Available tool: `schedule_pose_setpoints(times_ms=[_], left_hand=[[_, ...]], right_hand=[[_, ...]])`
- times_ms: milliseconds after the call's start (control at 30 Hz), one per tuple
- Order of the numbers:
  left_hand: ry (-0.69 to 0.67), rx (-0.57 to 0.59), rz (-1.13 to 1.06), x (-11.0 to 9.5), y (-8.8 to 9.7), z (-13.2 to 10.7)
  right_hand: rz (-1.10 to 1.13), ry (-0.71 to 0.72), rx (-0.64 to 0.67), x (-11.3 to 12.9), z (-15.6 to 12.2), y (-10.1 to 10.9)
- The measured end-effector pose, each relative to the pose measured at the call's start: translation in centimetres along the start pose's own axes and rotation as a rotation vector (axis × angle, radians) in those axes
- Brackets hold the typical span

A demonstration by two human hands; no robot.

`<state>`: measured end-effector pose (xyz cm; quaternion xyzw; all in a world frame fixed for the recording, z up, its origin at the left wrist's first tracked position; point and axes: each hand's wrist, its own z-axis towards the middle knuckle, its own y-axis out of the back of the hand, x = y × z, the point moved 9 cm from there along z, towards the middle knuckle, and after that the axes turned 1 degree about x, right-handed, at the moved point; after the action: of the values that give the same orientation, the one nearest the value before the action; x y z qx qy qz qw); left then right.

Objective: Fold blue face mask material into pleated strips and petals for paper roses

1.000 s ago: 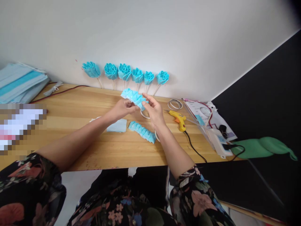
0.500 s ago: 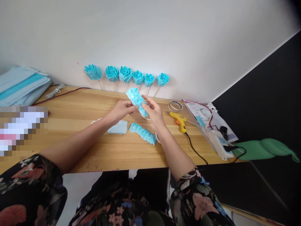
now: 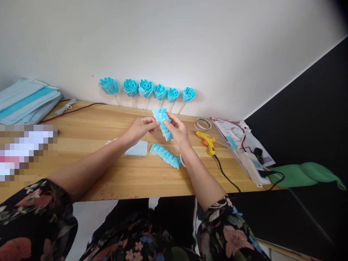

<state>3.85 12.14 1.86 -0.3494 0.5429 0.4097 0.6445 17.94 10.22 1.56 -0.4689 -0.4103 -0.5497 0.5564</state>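
Above the middle of the table, my right hand [image 3: 178,132] pinches a pleated light-blue fabric strip [image 3: 163,119] between thumb and fingers. The strip stands nearly upright, its folds overlapping. My left hand [image 3: 143,128] is closed, thumb against fingers, at the strip's left edge; the exact contact of its fingertips is hard to see. On the table below lies a second pleated blue strip [image 3: 165,156], slanting down to the right. Left of it, partly behind my left forearm, is a flat pale-blue piece of fabric [image 3: 137,148].
Several blue fabric roses [image 3: 130,88] on thin sticks lean against the wall. A yellow glue gun [image 3: 208,141], its black cord trailing forward, lies right of my hands, near a tape roll [image 3: 202,124]. Farther right is a white power strip [image 3: 255,170]. Stacked face masks [image 3: 29,101] lie far left.
The held strip has turned more upright and sits slightly lower and to the right. Both hands stay close to it. The view has shifted slightly.
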Motion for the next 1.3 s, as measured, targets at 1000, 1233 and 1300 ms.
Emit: schedule_pose_setpoints(times_ms=[1000, 1233, 1300], left_hand=[[-0.016, -0.095, -0.03, 0.1, 1.1, 0.3], [0.0, -0.054, 0.008, -0.2, 0.5, 0.1], [0.003, -0.043, 0.025, -0.2, 0.4, 0.2]], right_hand=[[-0.001, -0.046, -0.011, 0.0, -0.2, 0.2], [0.012, -0.088, 0.019, -0.3, 0.0, 0.0], [0.005, -0.085, 0.026, -0.3, -0.1, -0.1]])
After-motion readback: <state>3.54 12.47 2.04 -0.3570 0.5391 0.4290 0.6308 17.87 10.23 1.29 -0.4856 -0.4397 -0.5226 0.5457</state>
